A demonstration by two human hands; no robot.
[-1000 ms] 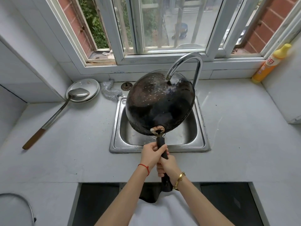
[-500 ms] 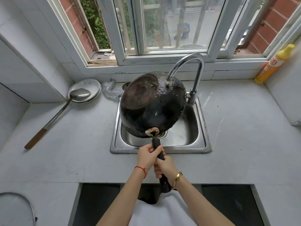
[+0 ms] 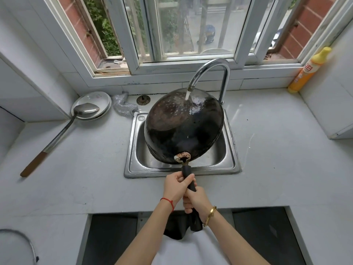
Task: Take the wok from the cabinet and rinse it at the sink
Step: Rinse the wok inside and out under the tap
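The black wok (image 3: 181, 129) hangs upside down and tilted over the steel sink (image 3: 133, 169), its dark underside facing me. Water runs from the chrome faucet (image 3: 214, 73) onto the wok's far upper side. My left hand (image 3: 176, 187) grips the black handle (image 3: 188, 177) close to the wok. My right hand (image 3: 194, 200) grips the same handle just behind it, nearer my body. The wok's inside is hidden.
A metal ladle (image 3: 57, 134) with a wooden grip lies on the left counter, its bowl resting in a white plate (image 3: 95, 98). A steel scourer (image 3: 123, 107) and a sink strainer (image 3: 143, 99) sit behind the sink. An orange detergent bottle (image 3: 307, 71) stands far right.
The wok has rolled from leaning left back to the right and dropped lower over the sink. Water now hits its far upper side. Both hands keep their grip on the handle.
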